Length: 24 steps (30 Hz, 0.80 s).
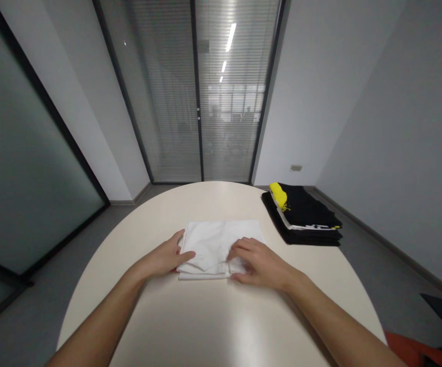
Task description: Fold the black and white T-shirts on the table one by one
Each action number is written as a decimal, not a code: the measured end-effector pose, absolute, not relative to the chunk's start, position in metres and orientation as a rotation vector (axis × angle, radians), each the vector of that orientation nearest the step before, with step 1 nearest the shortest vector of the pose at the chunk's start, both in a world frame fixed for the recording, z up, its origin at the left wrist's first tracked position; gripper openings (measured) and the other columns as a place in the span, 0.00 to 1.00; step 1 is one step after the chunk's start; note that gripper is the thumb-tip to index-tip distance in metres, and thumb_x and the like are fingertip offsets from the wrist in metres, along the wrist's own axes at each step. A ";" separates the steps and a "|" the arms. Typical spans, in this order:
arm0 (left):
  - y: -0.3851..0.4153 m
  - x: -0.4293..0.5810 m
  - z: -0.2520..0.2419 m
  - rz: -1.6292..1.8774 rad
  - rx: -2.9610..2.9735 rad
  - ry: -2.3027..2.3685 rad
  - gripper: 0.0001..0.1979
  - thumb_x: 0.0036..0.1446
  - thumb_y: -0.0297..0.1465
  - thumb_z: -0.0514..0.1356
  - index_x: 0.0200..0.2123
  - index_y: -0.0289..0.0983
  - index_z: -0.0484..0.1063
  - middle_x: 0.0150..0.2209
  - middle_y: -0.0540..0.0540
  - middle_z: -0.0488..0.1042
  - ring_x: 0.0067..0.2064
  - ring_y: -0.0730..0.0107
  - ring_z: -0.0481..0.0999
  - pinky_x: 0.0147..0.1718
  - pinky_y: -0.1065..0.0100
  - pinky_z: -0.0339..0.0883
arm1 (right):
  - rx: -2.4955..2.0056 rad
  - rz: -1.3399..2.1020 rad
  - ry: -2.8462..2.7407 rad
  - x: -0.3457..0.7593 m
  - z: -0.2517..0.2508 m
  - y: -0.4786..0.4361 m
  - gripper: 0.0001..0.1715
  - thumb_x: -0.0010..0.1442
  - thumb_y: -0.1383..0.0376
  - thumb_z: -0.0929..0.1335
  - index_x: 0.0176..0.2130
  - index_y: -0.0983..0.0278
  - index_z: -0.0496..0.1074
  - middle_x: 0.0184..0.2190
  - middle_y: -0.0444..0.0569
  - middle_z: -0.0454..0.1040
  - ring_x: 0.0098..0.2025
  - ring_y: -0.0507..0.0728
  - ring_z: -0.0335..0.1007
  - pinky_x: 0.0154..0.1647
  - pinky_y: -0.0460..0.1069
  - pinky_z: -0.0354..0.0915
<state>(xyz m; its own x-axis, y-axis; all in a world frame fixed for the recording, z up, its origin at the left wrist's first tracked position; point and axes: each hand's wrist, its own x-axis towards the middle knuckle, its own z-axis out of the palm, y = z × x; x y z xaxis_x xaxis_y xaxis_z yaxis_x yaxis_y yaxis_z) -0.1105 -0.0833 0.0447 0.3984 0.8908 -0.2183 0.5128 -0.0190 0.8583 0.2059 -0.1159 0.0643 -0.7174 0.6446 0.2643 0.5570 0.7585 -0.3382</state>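
Observation:
A folded white garment [213, 242] lies flat on the table, its layers showing along the near edge and a few creases near the front. At its left edge is my left hand [167, 255], with the thumb on top and the fingers at the side, partly hidden under the cloth. My right hand [257, 262] grips the near edge right of the middle, fingers bent over the top and thumb low at the front. What kind of garment it is I cannot make out.
The round cream table [221, 326] has a curved edge all round. At its right rear rests a stack of folded dark clothes [308, 209] with a yellow print and a white layer. Beyond are a glass partition with blinds [175, 102] and an orange-red chair [408, 349] at the lower right.

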 end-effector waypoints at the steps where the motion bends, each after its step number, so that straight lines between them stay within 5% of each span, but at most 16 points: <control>1: -0.084 -0.111 0.046 0.483 1.713 1.213 0.48 0.56 0.44 0.66 0.70 0.35 0.45 0.36 0.44 0.78 0.33 0.62 0.77 0.28 0.68 0.66 | -0.919 0.309 -2.613 0.201 0.062 -0.117 0.20 0.59 0.56 0.73 0.49 0.60 0.74 0.46 0.50 0.75 0.49 0.60 0.70 0.50 0.54 0.62; 5: -0.086 -0.114 0.052 0.432 1.800 1.108 0.53 0.53 0.38 0.68 0.73 0.36 0.40 0.48 0.41 0.77 0.47 0.59 0.76 0.42 0.67 0.67 | -0.959 0.232 -2.681 0.185 0.054 -0.121 0.14 0.61 0.58 0.71 0.47 0.60 0.76 0.41 0.49 0.76 0.44 0.59 0.71 0.45 0.52 0.63; 11: -0.086 -0.116 0.055 0.261 2.022 1.306 0.40 0.52 0.43 0.67 0.67 0.41 0.62 0.30 0.53 0.69 0.31 0.69 0.67 0.28 0.71 0.55 | -0.945 0.239 -2.607 0.187 0.056 -0.120 0.10 0.68 0.64 0.64 0.43 0.63 0.75 0.40 0.49 0.76 0.40 0.54 0.71 0.40 0.47 0.63; 16: -0.089 -0.113 0.069 0.232 2.006 1.246 0.25 0.60 0.47 0.59 0.52 0.38 0.78 0.24 0.53 0.67 0.26 0.72 0.62 0.25 0.71 0.50 | -0.913 0.291 -2.618 0.195 0.060 -0.119 0.06 0.63 0.68 0.66 0.39 0.63 0.74 0.37 0.48 0.76 0.36 0.52 0.70 0.36 0.46 0.62; 20: -0.090 -0.114 0.081 0.310 2.091 1.246 0.21 0.61 0.46 0.57 0.39 0.36 0.82 0.21 0.54 0.62 0.25 0.73 0.58 0.24 0.70 0.46 | -0.898 0.334 -2.638 0.196 0.058 -0.119 0.07 0.64 0.67 0.67 0.38 0.63 0.76 0.36 0.47 0.77 0.37 0.53 0.71 0.38 0.46 0.63; 24: -0.089 -0.117 0.077 0.351 2.034 1.253 0.19 0.58 0.45 0.60 0.38 0.35 0.81 0.22 0.53 0.64 0.25 0.73 0.60 0.25 0.71 0.49 | -0.856 0.365 -2.651 0.197 0.057 -0.118 0.11 0.67 0.64 0.66 0.42 0.62 0.78 0.37 0.49 0.78 0.40 0.54 0.73 0.41 0.48 0.65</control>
